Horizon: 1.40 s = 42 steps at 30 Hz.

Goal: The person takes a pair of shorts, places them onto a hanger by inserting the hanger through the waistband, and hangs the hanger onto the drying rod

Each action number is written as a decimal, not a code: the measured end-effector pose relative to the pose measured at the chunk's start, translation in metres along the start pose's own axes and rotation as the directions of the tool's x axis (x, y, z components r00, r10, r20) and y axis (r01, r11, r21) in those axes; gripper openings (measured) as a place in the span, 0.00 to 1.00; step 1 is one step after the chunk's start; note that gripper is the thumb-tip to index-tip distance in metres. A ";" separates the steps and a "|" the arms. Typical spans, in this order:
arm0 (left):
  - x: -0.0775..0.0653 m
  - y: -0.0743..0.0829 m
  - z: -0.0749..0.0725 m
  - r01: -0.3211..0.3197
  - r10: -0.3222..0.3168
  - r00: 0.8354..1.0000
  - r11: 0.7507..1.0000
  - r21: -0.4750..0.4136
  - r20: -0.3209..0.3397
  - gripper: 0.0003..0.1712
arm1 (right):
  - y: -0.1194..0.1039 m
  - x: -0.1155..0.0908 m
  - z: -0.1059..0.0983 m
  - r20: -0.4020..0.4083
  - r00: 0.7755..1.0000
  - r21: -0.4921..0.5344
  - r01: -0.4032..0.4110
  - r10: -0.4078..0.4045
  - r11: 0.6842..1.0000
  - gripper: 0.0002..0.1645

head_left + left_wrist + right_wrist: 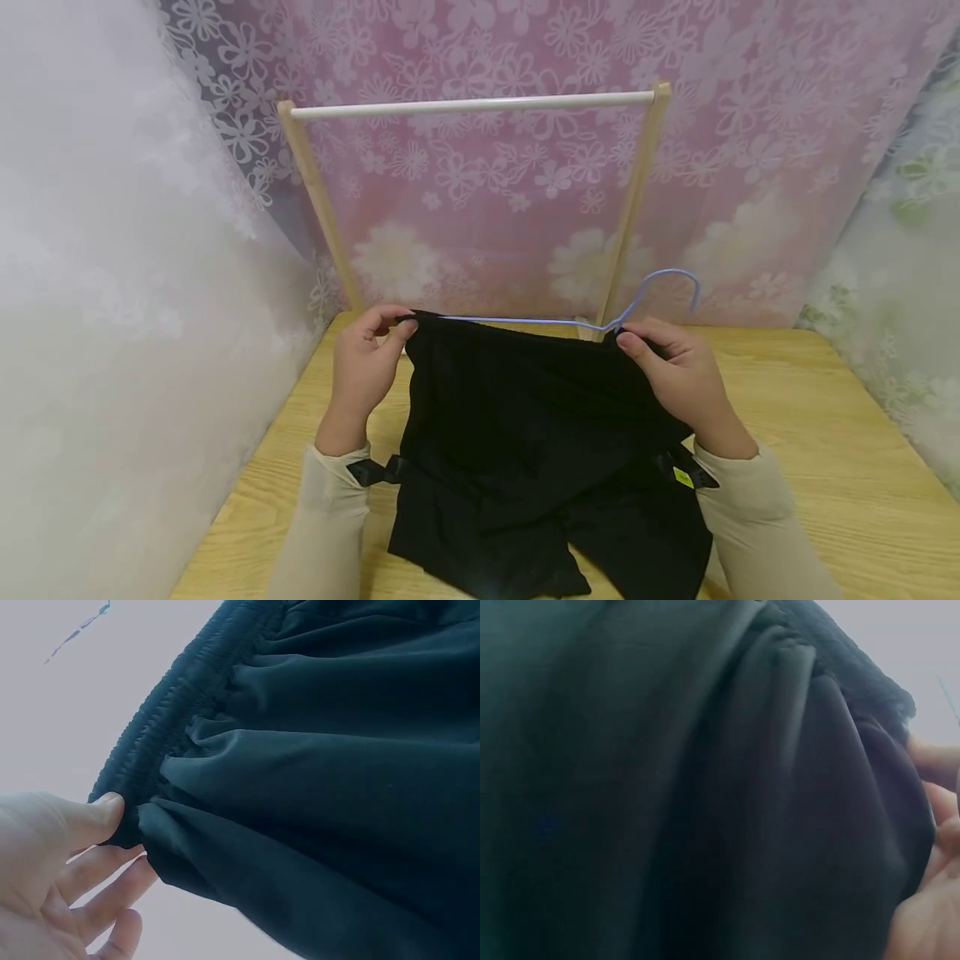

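Both hands full. Left hand pinches one end of the waistband, thumb on top, fingers underneath. Right hand grips the other end, right by the hanger neck — can't tell if it has the wire too.

Shorts hang between the two grips, legs dropping below onto the table. Waistband is spread, elastic gathers visible from the left wrist.

Hanger wire runs along the band's top edge from near the left pinch to the right one; hook stands clear just above the right grip.

Progress, my read: about halfway. The arm on the left-hand side looks tucked into the band at its tip; the other arm is out of sight behind cloth and right hand, so can't confirm it's in. Left to do, likely: seat that side, centre the hook, get it onto the rail. Rail is well beyond both grips — nothing on it.
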<state>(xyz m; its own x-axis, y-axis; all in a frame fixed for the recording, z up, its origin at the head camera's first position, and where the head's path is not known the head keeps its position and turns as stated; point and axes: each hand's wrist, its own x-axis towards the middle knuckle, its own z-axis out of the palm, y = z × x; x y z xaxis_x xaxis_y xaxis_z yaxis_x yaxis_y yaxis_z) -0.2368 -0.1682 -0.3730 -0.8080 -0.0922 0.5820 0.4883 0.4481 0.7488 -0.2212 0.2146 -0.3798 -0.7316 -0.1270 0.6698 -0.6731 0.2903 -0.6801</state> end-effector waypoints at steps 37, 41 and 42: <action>-0.002 -0.005 -0.006 -0.168 0.050 0.923 0.944 0.285 0.381 0.17 | 0.007 0.003 0.003 -0.042 0.989 -0.076 0.138 -0.141 0.988 0.13; -0.003 -0.004 -0.001 -0.259 0.132 0.909 0.923 0.286 0.396 0.13 | 0.007 0.001 0.005 -0.013 0.989 -0.108 0.145 -0.147 0.984 0.13; -0.003 -0.004 0.001 -0.280 0.150 0.902 0.917 0.285 0.406 0.12 | 0.006 0.000 0.006 -0.008 0.990 -0.110 0.142 -0.144 0.984 0.13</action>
<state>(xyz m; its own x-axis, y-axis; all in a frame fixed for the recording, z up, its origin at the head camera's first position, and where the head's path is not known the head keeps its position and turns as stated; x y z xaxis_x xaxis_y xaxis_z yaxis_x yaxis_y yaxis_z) -0.2363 -0.1689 -0.3783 -0.7893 0.3448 0.5081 0.5801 0.6901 0.4327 -0.2263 0.2106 -0.3857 -0.6264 -0.1601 0.7629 -0.7542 0.3720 -0.5412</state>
